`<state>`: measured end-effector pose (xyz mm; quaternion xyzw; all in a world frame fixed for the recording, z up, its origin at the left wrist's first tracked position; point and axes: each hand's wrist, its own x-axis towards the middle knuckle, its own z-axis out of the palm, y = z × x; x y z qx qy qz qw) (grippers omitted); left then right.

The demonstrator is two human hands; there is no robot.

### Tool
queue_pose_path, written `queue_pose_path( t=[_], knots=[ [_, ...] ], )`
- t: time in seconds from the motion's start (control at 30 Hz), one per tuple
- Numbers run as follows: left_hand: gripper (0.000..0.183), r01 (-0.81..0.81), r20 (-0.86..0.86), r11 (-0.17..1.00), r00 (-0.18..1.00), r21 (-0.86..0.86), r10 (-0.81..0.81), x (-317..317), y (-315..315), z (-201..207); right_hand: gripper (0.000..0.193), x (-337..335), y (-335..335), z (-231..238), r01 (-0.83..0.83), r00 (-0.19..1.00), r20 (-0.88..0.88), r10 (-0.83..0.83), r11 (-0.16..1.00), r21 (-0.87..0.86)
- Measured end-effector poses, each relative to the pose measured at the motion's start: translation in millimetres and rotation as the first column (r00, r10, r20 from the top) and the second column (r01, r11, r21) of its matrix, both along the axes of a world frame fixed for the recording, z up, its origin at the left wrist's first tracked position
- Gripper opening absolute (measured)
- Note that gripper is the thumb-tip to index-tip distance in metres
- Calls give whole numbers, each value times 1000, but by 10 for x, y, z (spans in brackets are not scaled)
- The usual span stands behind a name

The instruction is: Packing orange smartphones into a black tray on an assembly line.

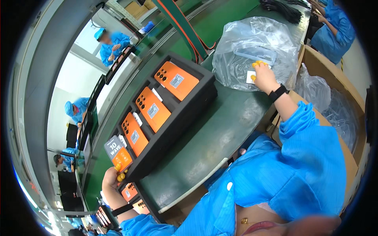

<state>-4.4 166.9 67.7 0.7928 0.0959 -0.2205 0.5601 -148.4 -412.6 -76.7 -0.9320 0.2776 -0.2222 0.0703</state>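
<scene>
My left hand (111, 181), with yellow finger cots, is closed at the near left end of a black foam tray (185, 118). Its fingertips grip the lower edge of an orange phone (122, 158) whose other end bears a grey printed cover. Three more orange phones (152, 110) lie in the tray's slots, back side up, with white labels and dark round lenses. Over a clear plastic bag (232, 43) at the right, my right hand (267, 78), also in yellow finger cots, pinches a small white square piece (249, 77). A translucent plastic tray (256, 55) shows in the bag.
Underneath is a green conveyor belt (204, 137). Another tray with orange phones (129, 192) sits below my left wrist. A cardboard box (328, 65) with clear plastic bags stands at the right. A green post (177, 23) rises behind the tray. Co-workers in blue (114, 43) sit across the line.
</scene>
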Motion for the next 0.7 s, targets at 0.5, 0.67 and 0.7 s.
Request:
queue_pose_path(
  t=[0.5,0.67,0.7],
  knots=[
    [37,-465,618,408,614,785,-490,28,-1014,-30,22,-112,-646,234,140,964,230,-132,990,-18],
    [29,-179,796,952,597,250,-97,266,-596,-543,20,-38,-483,387,-95,881,414,229,943,-320],
    [28,-177,802,948,586,265,-115,296,-518,-517,18,33,-534,293,-96,882,405,240,934,-345]
  ],
)
